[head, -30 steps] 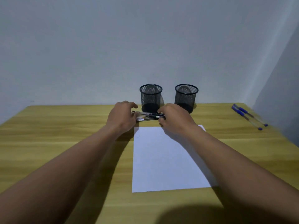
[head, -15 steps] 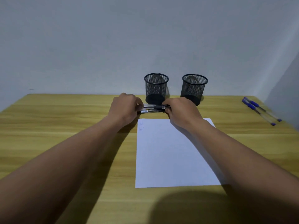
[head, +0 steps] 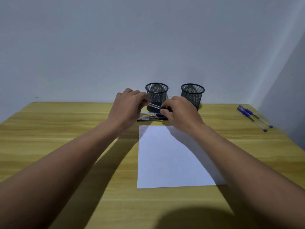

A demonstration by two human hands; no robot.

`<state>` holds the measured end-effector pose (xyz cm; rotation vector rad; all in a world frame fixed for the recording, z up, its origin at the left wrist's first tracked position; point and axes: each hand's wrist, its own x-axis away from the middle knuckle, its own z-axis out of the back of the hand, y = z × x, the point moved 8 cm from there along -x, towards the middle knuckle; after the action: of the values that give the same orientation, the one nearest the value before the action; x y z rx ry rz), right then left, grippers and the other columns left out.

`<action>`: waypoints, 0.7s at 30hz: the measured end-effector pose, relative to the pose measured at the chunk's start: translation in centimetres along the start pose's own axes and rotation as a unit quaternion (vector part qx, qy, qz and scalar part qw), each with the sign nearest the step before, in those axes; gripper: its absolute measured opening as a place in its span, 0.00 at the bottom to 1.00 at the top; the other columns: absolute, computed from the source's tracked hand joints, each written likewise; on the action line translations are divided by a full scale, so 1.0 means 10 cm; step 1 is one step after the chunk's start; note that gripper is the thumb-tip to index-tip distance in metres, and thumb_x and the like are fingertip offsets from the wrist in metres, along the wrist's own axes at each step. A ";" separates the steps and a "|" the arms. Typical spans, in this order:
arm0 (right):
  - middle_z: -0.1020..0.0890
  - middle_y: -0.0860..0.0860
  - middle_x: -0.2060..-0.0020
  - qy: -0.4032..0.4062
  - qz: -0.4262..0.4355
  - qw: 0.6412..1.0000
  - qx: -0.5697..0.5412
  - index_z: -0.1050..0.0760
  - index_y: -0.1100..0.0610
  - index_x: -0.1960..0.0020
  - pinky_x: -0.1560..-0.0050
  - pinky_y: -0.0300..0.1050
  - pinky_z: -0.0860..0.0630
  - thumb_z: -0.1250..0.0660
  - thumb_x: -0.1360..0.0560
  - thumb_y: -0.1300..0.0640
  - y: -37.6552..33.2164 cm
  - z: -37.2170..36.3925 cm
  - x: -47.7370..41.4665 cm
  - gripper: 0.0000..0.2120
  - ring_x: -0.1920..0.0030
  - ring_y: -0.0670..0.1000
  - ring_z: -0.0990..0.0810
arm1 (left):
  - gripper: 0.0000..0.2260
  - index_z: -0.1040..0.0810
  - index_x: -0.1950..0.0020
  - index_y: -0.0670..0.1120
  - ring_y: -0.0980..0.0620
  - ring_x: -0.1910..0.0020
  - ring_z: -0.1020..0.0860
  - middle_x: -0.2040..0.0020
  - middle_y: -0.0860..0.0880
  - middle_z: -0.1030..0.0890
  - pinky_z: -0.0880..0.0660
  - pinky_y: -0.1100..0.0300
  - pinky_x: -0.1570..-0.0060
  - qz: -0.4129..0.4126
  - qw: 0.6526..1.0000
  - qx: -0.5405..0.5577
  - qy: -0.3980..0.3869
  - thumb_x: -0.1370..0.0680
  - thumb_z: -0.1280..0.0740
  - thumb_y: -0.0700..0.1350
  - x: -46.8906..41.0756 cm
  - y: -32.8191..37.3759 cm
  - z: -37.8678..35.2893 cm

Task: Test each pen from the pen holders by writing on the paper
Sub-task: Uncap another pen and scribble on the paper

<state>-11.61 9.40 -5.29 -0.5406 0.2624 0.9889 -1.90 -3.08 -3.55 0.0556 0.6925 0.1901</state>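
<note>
1. Both hands are raised near the table's far edge. The left hand pinches the clear plastic barrel of a pen, and the right hand pinches its dark end (fingers curled in, slightly blurry).
2. Loose pens, slim with clear barrels, lie flat on the wood grain below it.
3. A round black mesh pen holder stands behind them, the other pen holder beside it.
4. The smooth white paper lies flat mid-table.
5. Two blue-capped pens lie by the right edge.

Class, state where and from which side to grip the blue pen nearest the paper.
Probably mid-barrel, from above, finger and thumb across its width: the blue pen lies flat on the table, another pen close along its far side.
</note>
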 end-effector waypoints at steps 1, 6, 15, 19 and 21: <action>0.17 0.51 0.54 0.007 -0.012 1.000 -0.024 0.17 0.51 0.48 0.48 0.53 0.26 0.32 0.21 0.51 -0.02 0.05 0.02 0.07 0.48 0.57 0.23 | 0.08 0.21 0.43 0.52 0.45 0.46 0.25 0.47 0.53 0.17 0.31 0.52 0.52 0.004 0.999 0.006 0.032 0.21 0.33 0.44 0.00 0.05 0.11; 0.20 0.42 0.66 0.053 -0.121 0.964 -0.229 0.20 0.52 0.55 0.62 0.36 0.29 0.29 0.23 0.55 -0.04 0.30 0.15 0.03 0.67 0.40 0.24 | 0.18 0.28 0.32 0.51 0.51 0.39 0.28 0.37 0.50 0.24 0.31 0.57 0.42 0.147 0.972 0.137 0.122 0.21 0.32 0.49 0.19 0.16 0.45; 0.16 0.50 0.63 0.059 -0.277 0.758 -0.587 0.21 0.55 0.57 0.63 0.42 0.25 0.29 0.24 0.59 -0.16 0.26 0.43 0.03 0.61 0.47 0.18 | 0.04 0.16 0.50 0.46 0.53 0.64 0.18 0.60 0.46 0.15 0.18 0.54 0.58 0.202 0.885 0.418 -0.045 0.21 0.30 0.43 0.29 0.30 0.25; 0.16 0.50 0.65 0.058 -0.288 0.715 -0.634 0.20 0.54 0.61 0.62 0.42 0.22 0.28 0.25 0.61 -0.21 0.22 0.49 0.07 0.65 0.45 0.19 | 0.07 0.16 0.47 0.39 0.53 0.62 0.18 0.55 0.40 0.15 0.18 0.57 0.53 0.249 0.827 0.504 -0.012 0.24 0.28 0.38 0.30 0.24 0.33; 0.16 0.51 0.64 0.060 -0.280 0.715 -0.637 0.20 0.55 0.59 0.62 0.41 0.21 0.27 0.25 0.62 -0.21 0.23 0.49 0.05 0.66 0.44 0.18 | 0.07 0.16 0.47 0.36 0.53 0.62 0.19 0.58 0.40 0.16 0.18 0.59 0.53 0.263 0.802 0.536 -0.017 0.23 0.28 0.37 0.32 0.25 0.34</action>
<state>-7.29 13.20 -4.90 -1.8370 -0.5423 0.3843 2.29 0.02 -2.65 1.3590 0.6603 0.3067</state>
